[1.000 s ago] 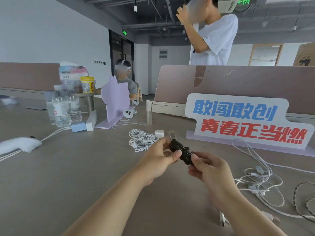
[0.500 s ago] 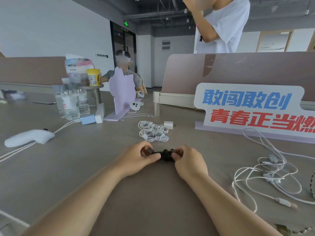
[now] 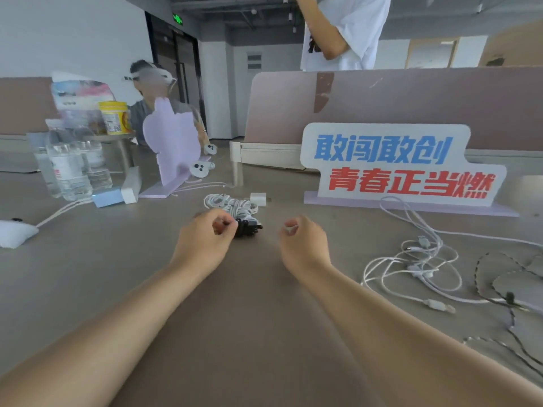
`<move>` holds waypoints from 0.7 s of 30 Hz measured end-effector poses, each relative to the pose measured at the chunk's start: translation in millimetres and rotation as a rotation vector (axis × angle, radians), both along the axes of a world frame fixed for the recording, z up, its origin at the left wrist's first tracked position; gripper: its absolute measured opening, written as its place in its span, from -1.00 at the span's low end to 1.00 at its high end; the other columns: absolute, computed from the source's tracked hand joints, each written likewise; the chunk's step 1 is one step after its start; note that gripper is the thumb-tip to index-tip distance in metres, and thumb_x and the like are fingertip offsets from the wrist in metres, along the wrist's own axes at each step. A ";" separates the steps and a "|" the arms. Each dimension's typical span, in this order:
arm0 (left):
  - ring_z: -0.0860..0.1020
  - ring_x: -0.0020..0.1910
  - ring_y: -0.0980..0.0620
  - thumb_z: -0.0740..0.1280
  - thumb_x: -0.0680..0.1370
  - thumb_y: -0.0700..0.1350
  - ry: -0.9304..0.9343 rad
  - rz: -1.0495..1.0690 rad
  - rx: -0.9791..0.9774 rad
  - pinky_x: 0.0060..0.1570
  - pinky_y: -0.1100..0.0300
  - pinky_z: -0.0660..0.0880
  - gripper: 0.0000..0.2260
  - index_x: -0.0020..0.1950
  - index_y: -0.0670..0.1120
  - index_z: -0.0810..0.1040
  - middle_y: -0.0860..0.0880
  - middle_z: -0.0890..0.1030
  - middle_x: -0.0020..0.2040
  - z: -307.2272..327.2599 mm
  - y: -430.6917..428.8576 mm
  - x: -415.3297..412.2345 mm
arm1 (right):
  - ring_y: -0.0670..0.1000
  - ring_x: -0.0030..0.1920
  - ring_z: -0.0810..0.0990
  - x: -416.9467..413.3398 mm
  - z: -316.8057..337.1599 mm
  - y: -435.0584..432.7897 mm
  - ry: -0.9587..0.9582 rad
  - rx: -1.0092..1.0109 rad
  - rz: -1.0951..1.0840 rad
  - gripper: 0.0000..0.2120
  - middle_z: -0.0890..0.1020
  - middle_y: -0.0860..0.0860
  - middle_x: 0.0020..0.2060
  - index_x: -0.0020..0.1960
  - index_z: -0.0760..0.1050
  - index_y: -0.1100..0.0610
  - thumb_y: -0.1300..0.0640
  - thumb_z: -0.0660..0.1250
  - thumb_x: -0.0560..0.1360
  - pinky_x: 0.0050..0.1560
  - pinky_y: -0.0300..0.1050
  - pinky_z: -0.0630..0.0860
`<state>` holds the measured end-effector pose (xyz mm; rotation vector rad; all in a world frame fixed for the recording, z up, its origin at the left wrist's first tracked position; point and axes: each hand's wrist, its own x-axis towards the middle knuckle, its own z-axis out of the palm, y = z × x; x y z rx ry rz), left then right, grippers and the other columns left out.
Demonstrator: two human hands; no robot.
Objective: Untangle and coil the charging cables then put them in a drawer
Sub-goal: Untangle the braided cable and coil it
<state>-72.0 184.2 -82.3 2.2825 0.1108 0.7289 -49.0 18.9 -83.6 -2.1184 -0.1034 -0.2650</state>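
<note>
Looking down at a wide grey-brown desk [image 3: 88,289]. Backed by a long pinkish-brown divider panel [image 3: 411,107], with a white standing sign in blue and red lettering [image 3: 396,165] parked in front of it on the right. Further left, a lilac cut-out board [image 3: 172,142] and a cluster of clear plastic water bottles [image 3: 69,171]. Off to the right, a loose tangle of white charging cables [image 3: 411,259] sprawled over the desk, well apart from the rest.

Both hands out over the middle, apart from each other. Right hand [image 3: 304,242] loosely curled, holding nothing. Left hand [image 3: 205,239] curled, fingertips right up against the small black coiled cable bundle [image 3: 246,227] lying on the desk. Honestly can't tell whether pinching it or just touching.

Just behind, a white coiled cable bundle [image 3: 226,202], near edge overlapped by the black one, and a little white charger block [image 3: 258,199] beside it.
</note>
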 end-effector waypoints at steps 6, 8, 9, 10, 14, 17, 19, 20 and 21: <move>0.52 -0.24 0.13 0.36 0.48 0.13 0.260 -0.362 0.137 -0.33 0.29 0.34 -0.79 -0.04 0.02 0.58 0.10 0.58 -0.20 9.6 -113.9 -22.2 | 0.06 -0.38 0.33 -48.9 20.8 -87.4 -0.158 0.000 -0.263 -0.76 0.41 0.01 -0.46 -0.40 0.36 0.16 0.30 0.10 0.43 -0.46 -0.11 0.28; 0.52 -0.16 0.10 0.35 0.46 0.21 0.363 -0.406 0.222 -0.29 0.25 0.34 -0.67 0.06 0.00 0.54 0.04 0.59 -0.07 6.7 -152.7 -31.3 | -0.01 -0.45 0.21 -65.2 21.5 -114.4 -0.167 -0.014 -0.316 -0.75 0.27 -0.04 -0.51 -0.43 0.21 0.11 0.32 0.08 0.39 -0.48 -0.15 0.11; 0.53 -0.07 0.05 0.34 0.46 0.21 0.402 -0.397 0.293 -0.21 0.22 0.36 -0.63 0.12 -0.02 0.52 0.01 0.59 0.01 5.3 -167.6 -35.1 | -0.01 -0.45 0.20 -71.3 20.1 -125.0 -0.157 -0.025 -0.338 -0.77 0.27 -0.03 -0.51 -0.41 0.22 0.12 0.32 0.07 0.39 -0.46 -0.16 0.09; 0.54 0.03 0.00 0.34 0.48 0.16 0.434 -0.378 0.372 -0.13 0.21 0.38 -0.62 0.17 -0.05 0.51 -0.01 0.59 0.08 4.8 -179.9 -38.9 | 0.00 -0.44 0.22 -77.8 18.4 -134.7 -0.151 -0.039 -0.355 -0.78 0.30 0.00 -0.49 -0.39 0.25 0.13 0.32 0.08 0.39 -0.45 -0.16 0.10; 0.54 0.15 -0.08 0.35 0.51 -0.08 0.433 -0.293 0.476 0.03 0.19 0.43 -0.69 0.22 -0.13 0.51 -0.10 0.58 0.16 3.6 -200.8 -39.3 | -0.04 -0.33 0.40 -98.2 5.2 -154.6 -0.107 -0.101 -0.326 -0.79 0.47 -0.01 -0.29 -0.31 0.42 0.08 0.28 0.12 0.43 -0.41 -0.17 0.28; 0.53 0.14 -0.11 0.34 0.50 -0.23 0.388 -0.265 0.373 0.08 0.17 0.42 -0.74 0.18 -0.16 0.52 -0.15 0.58 0.15 -0.5 -194.1 -29.8 | -0.01 -0.08 0.45 -107.1 -7.2 -155.6 -0.084 -0.134 -0.275 -0.75 0.48 -0.03 -0.04 0.01 0.55 0.09 0.24 0.14 0.45 -0.13 -0.18 0.36; 0.53 0.13 -0.10 0.30 0.50 -0.26 0.346 -0.250 0.300 0.08 0.17 0.42 -0.78 0.15 -0.15 0.54 -0.13 0.59 0.12 -3.2 -184.9 -23.4 | -0.03 0.02 0.44 -107.7 -12.8 -155.6 -0.073 -0.158 -0.229 -0.69 0.45 -0.03 0.04 0.10 0.53 0.09 0.27 0.14 0.45 -0.02 -0.23 0.33; 0.54 0.11 -0.09 0.28 0.50 -0.27 0.321 -0.239 0.257 0.07 0.17 0.44 -0.80 0.10 -0.13 0.55 -0.12 0.60 0.10 -5.3 -179.9 -20.3 | -0.02 0.06 0.44 -106.7 -13.3 -155.8 -0.064 -0.162 -0.204 -0.68 0.45 -0.02 0.07 0.11 0.53 0.09 0.28 0.13 0.44 0.00 -0.25 0.32; 0.54 0.08 -0.08 0.26 0.49 -0.28 0.301 -0.230 0.206 0.05 0.17 0.46 -0.81 0.04 -0.10 0.56 -0.10 0.61 0.06 -8.2 -175.6 -16.8 | -0.01 0.09 0.45 -103.9 -13.4 -156.1 -0.048 -0.158 -0.178 -0.66 0.45 -0.01 0.09 0.11 0.54 0.09 0.29 0.13 0.43 0.00 -0.26 0.31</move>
